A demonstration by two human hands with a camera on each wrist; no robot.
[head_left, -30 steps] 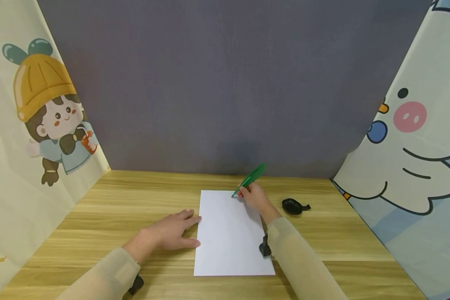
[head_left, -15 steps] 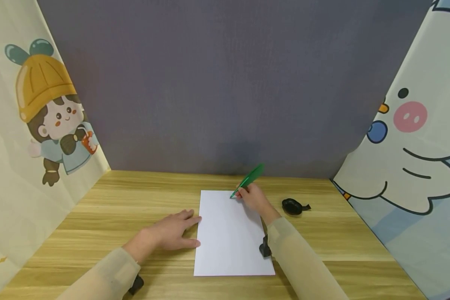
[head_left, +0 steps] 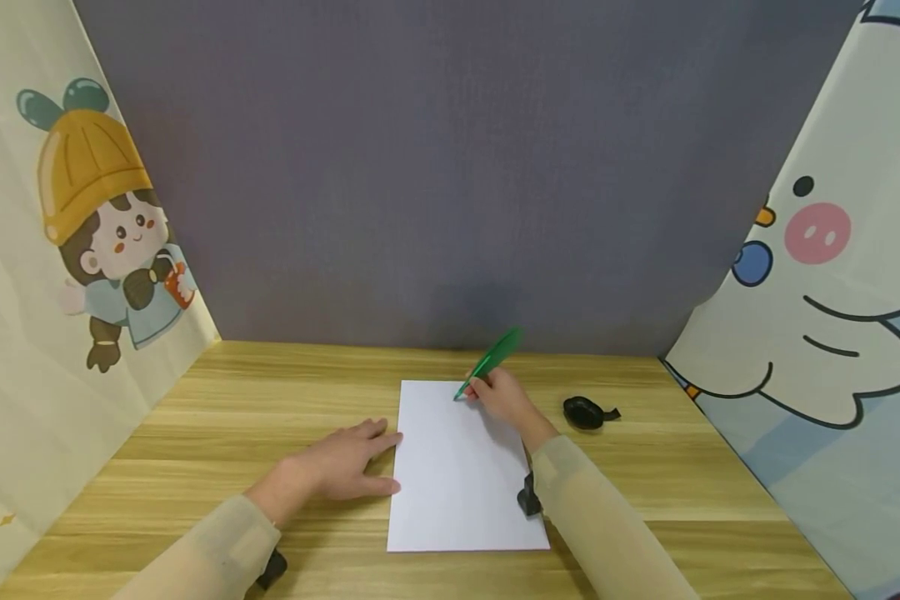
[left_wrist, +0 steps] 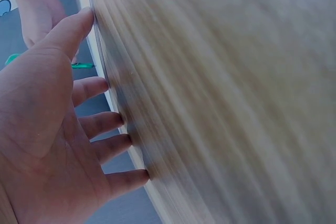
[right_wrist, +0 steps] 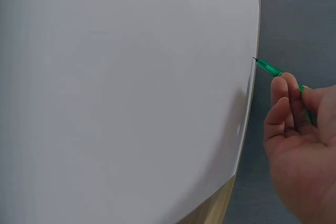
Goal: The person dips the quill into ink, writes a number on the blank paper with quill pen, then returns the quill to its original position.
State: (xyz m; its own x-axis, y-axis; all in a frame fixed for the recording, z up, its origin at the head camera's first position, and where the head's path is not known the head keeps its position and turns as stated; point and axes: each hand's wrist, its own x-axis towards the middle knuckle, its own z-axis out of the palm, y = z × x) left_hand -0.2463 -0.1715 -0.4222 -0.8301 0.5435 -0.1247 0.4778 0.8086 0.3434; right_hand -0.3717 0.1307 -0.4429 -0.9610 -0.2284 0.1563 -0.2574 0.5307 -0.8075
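A white sheet of paper (head_left: 457,483) lies on the wooden table, its long sides running away from me. My right hand (head_left: 502,400) pinches a green pen (head_left: 497,352) with a broad, leaf-like upper end. The pen leans to the right, its tip at the paper's far part; in the right wrist view the dark tip of the pen (right_wrist: 269,67) meets the sheet (right_wrist: 131,87). With fingers spread, my left hand (head_left: 345,462) rests at the paper's left edge, thumb and index finger touching it. In the left wrist view the left hand (left_wrist: 58,129) shows its fingers fairly straight.
A small black round object with a short tab (head_left: 585,413) lies on the table (head_left: 645,483) to the right of the paper. Behind the table rises a dark grey panel (head_left: 450,183). Cartoon-printed curtains (head_left: 15,333) hang at both sides.
My right hand has slid a little to the left with the pen, and its tip has come slightly nearer to me. The left hand and the paper stay in place.
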